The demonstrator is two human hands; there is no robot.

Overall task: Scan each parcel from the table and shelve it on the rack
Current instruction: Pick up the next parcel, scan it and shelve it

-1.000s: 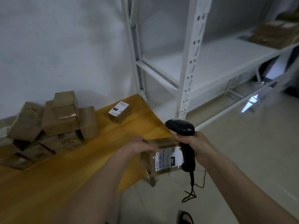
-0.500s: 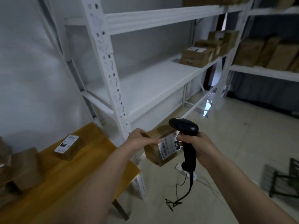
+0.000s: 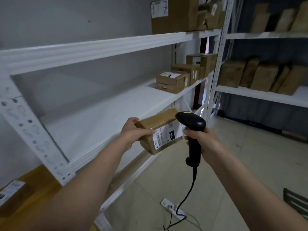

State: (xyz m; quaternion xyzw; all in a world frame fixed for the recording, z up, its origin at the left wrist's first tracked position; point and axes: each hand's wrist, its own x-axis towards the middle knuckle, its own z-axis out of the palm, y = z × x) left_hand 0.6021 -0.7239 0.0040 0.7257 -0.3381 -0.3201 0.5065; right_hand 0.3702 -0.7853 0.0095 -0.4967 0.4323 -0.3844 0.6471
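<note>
head view, held parcel: small brown cardboard parcel [image 3: 160, 130], tilted, in the air in front of the rack's middle shelf edge, not resting on anything
parcel label: white shipping label [image 3: 166, 136] faces the camera, barcode at its left end, black patch reading 150
left hand: left hand [image 3: 133, 134] grips the parcel's left end, thumb curled over the front face touching the label edge, other fingers wrapped behind and mostly hidden
right hand: right hand [image 3: 202, 140] holds the scanner handle, fingers curled tight round it and pressed together
scanner: black handheld scanner [image 3: 191, 129], head just beside the parcel's right end and overlapping it in view; cannot tell if they touch
scanner cable: black cable [image 3: 186, 195] hangs from the handle base down to the floor
rack: white metal rack [image 3: 100, 47], perforated upright at left, middle shelf [image 3: 100, 114] mostly bare
shelved parcels: brown boxes [image 3: 171, 81] stacked at the far end of the middle shelf, 1 with a white label on top; bigger box [image 3: 173, 15] on the shelf above
second rack: to the right, row of brown parcels [image 3: 263, 75] standing side by side
table: wooden table [image 3: 33, 185] corner at lower left, below the rack upright
table parcel: labelled parcel [image 3: 10, 190] lying at the left frame edge, partly cut off
floor: pale tiles, white power strip [image 3: 172, 206] near the cable end
</note>
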